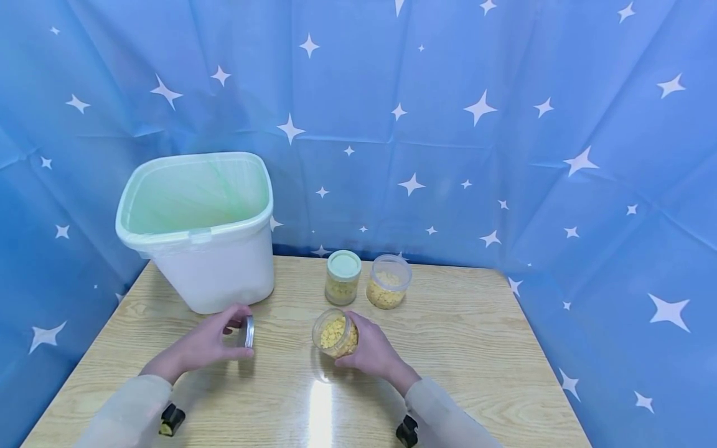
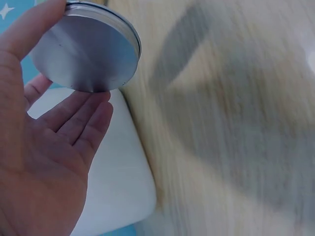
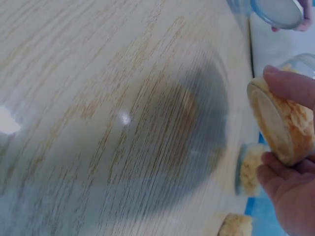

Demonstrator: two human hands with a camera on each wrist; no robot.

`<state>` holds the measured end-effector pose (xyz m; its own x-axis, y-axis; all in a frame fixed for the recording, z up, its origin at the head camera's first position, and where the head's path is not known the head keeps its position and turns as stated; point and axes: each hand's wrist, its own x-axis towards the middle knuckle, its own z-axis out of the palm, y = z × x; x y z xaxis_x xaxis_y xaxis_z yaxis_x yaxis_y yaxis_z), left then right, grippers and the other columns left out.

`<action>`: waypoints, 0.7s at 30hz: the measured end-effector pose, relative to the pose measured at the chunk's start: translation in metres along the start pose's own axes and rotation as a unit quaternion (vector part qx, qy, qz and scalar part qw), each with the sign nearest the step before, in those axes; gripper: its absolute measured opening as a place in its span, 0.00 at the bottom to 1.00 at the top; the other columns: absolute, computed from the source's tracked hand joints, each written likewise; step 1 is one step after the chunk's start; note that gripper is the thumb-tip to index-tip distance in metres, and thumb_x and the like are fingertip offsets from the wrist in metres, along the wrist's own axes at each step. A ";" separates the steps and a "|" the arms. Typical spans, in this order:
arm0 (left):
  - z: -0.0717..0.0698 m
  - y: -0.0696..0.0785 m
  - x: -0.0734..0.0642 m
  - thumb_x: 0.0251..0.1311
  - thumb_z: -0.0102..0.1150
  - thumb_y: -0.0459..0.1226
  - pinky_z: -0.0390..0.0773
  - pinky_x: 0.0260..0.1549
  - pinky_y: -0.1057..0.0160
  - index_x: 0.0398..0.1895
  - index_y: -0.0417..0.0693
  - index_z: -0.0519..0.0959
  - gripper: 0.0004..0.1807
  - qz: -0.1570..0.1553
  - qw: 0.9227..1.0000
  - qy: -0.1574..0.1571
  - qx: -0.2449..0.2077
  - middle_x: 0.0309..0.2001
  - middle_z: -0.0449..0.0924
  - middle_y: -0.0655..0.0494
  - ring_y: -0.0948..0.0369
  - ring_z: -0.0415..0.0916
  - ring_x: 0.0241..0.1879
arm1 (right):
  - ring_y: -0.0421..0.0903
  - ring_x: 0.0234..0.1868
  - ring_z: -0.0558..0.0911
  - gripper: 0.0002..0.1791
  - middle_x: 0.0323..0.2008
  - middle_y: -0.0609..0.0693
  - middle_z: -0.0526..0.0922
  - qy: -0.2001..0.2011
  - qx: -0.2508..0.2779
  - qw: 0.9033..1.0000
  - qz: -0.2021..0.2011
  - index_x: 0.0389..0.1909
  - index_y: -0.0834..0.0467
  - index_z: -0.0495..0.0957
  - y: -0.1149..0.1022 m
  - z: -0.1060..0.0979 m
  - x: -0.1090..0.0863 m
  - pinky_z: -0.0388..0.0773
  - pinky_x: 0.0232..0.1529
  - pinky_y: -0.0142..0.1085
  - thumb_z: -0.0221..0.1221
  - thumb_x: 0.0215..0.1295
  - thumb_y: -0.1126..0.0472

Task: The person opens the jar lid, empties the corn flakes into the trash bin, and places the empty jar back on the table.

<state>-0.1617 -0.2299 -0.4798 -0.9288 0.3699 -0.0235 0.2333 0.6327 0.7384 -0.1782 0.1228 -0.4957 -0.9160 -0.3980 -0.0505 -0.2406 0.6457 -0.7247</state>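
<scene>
In the head view my left hand (image 1: 207, 343) holds a round silver metal lid (image 1: 249, 331) on its edge, above the table in front of the bin. The left wrist view shows the thumb and fingers gripping opposite sides of the lid (image 2: 88, 54), its flat face toward the camera. To the right, my right hand (image 1: 376, 350) grips a clear, open-topped jar (image 1: 339, 341) of yellow, crumbly pieces, tilted to the left. The right wrist view shows the bottom of this jar (image 3: 273, 120) raised over the table, with thumb and fingers on opposite sides.
A white bin (image 1: 224, 267) with a pale green liner stands at the back left. Behind the held jar are a jar with a mint-green lid (image 1: 344, 264) and a clear jar (image 1: 386, 292) of yellow pieces. A blue starry curtain (image 1: 358, 124) hangs behind the wooden table (image 1: 476, 354).
</scene>
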 end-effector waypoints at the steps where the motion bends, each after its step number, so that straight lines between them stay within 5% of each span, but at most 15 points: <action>1: 0.000 -0.002 -0.001 0.49 0.72 0.54 0.76 0.56 0.44 0.59 0.51 0.68 0.38 -0.005 1.000 0.000 -0.004 0.56 0.76 0.49 0.47 0.75 0.57 | 0.50 0.61 0.76 0.53 0.61 0.50 0.76 -0.001 -0.001 1.000 0.002 0.69 0.55 0.63 0.001 0.000 0.000 0.74 0.64 0.50 0.79 0.39 0.57; 13: 0.002 -0.025 -0.006 0.56 0.69 0.47 0.71 0.62 0.40 0.71 0.37 0.59 0.45 -0.059 0.996 0.023 -0.070 0.68 0.64 0.34 0.38 0.69 0.63 | 0.50 0.61 0.76 0.54 0.61 0.51 0.76 -0.009 0.004 1.000 0.005 0.70 0.55 0.62 -0.001 0.002 -0.001 0.74 0.64 0.49 0.78 0.40 0.55; 21: 0.005 -0.037 -0.005 0.55 0.70 0.49 0.74 0.61 0.45 0.69 0.33 0.61 0.46 -0.092 0.993 0.036 -0.068 0.65 0.68 0.34 0.41 0.71 0.62 | 0.48 0.59 0.77 0.52 0.58 0.48 0.77 -0.008 0.008 1.000 0.000 0.68 0.53 0.65 0.001 0.003 0.000 0.74 0.63 0.49 0.79 0.38 0.57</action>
<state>-0.1640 -0.2518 -0.5100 -0.9712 0.2039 -0.1231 0.0204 0.5861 0.8100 -0.1773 0.1215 -0.4991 -0.9104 -0.4092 -0.0611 -0.2363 0.6356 -0.7350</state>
